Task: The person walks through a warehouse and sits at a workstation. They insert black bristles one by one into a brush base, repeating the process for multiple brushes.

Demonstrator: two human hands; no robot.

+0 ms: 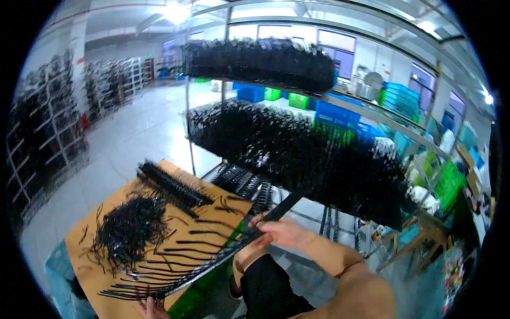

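Observation:
A long dark strip slants across the front edge of a tan board. Thin black rods stick out from its left side in a comb-like row, with wider gaps toward the far end. My left hand pinches the strip's near end, its fingers partly cut off by the lower edge. Farther up, my right hand is closed around the strip, where a flat black length runs on toward the rack. Loose black rods form a tangled pile on the board. Behind it lie dense black bristly strips.
A metal rack stands ahead, its tiers loaded with black bristly rows. At right are a wooden stool, a green crate and stacked teal baskets. More loaded racks line the left side.

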